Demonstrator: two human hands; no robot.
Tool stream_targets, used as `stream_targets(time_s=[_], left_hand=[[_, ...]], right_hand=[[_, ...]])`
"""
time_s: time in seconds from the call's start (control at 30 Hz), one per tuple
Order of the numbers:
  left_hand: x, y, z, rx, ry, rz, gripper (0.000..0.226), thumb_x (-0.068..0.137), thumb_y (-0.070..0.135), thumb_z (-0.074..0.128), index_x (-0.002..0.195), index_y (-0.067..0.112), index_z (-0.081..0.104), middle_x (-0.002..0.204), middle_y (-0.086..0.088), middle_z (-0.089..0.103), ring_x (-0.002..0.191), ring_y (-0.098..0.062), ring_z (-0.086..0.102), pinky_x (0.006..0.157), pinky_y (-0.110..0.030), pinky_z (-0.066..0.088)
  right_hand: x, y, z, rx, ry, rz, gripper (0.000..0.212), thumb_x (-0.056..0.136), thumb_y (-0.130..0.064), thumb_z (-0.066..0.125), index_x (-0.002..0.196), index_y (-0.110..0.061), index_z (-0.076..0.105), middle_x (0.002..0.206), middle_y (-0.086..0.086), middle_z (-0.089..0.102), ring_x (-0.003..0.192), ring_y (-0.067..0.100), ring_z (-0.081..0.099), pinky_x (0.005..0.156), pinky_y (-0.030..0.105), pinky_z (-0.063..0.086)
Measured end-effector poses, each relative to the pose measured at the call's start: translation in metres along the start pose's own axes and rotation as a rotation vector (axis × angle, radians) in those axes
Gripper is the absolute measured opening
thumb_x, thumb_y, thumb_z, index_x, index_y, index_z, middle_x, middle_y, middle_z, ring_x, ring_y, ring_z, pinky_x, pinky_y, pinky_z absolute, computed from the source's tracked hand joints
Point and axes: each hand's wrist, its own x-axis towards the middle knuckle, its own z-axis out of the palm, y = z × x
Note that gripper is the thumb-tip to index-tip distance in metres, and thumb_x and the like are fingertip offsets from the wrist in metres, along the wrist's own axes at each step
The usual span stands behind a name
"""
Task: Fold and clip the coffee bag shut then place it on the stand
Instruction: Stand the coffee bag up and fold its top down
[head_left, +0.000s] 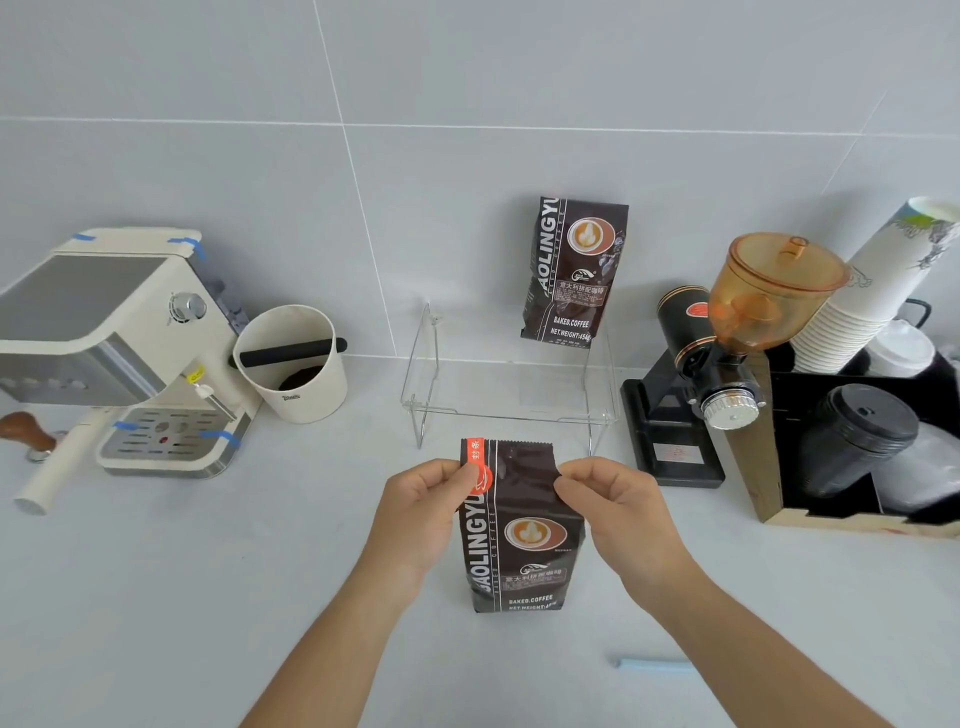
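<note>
A dark brown coffee bag (522, 540) with a latte-art picture stands upright on the counter in front of me, its flat top pointing up with a red sticker at its left corner. My left hand (423, 512) pinches the bag's upper left edge. My right hand (618, 506) pinches its upper right edge. Behind the bag stands a clear acrylic stand (511, 410), and a second, similar coffee bag (574, 270) leans upright on it against the wall. A pale blue clip (654, 664) lies on the counter near my right forearm.
An espresso machine (119, 343) and a white knock box (293, 364) stand at the left, with a wooden-handled tamper (26, 431) beside them. A black grinder with an amber hopper (727, 358) and a box of cups and lids (862, 415) stand at the right.
</note>
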Motion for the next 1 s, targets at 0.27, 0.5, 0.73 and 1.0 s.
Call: stream_targets(time_s=[0.27,0.5,0.73,1.0], left_hand=[[0.004,0.006,0.001,0.038,0.027,-0.003,0.020,0.086,0.024,0.065,0.075,0.013,0.077,0.083,-0.007,0.079,0.081,-0.017,0.069,0.099,-0.046,0.049],[0.005,0.006,-0.004,0.053,0.026,0.000,0.020,0.087,0.024,0.065,0.076,0.011,0.077,0.088,-0.015,0.077,0.081,-0.020,0.066,0.100,-0.051,0.047],[0.001,0.016,-0.010,0.133,0.025,0.052,0.018,0.079,0.013,0.074,0.096,0.018,0.071,0.079,-0.003,0.079,0.074,-0.009,0.073,0.079,-0.028,0.050],[-0.002,0.022,-0.018,0.526,-0.042,0.317,0.044,0.074,0.009,0.079,0.115,0.020,0.069,0.082,0.006,0.077,0.076,-0.003,0.071,0.084,-0.013,0.052]], right_hand=[[0.003,-0.011,0.007,-0.014,0.000,-0.079,0.016,0.087,0.005,0.065,0.091,-0.011,0.065,0.048,-0.008,0.068,0.044,-0.002,0.058,0.043,0.009,0.043],[0.007,-0.006,0.005,-0.078,0.027,-0.137,0.021,0.083,0.001,0.071,0.083,-0.019,0.066,0.059,0.000,0.073,0.061,0.014,0.061,0.062,0.021,0.049],[0.007,-0.006,-0.003,-0.310,-0.022,-0.239,0.035,0.084,0.001,0.069,0.082,-0.034,0.073,0.067,-0.016,0.074,0.066,0.001,0.065,0.066,0.013,0.053],[0.004,-0.005,0.001,-0.598,-0.012,-0.333,0.025,0.081,-0.011,0.076,0.103,-0.023,0.077,0.084,-0.017,0.071,0.084,0.006,0.069,0.077,0.013,0.054]])
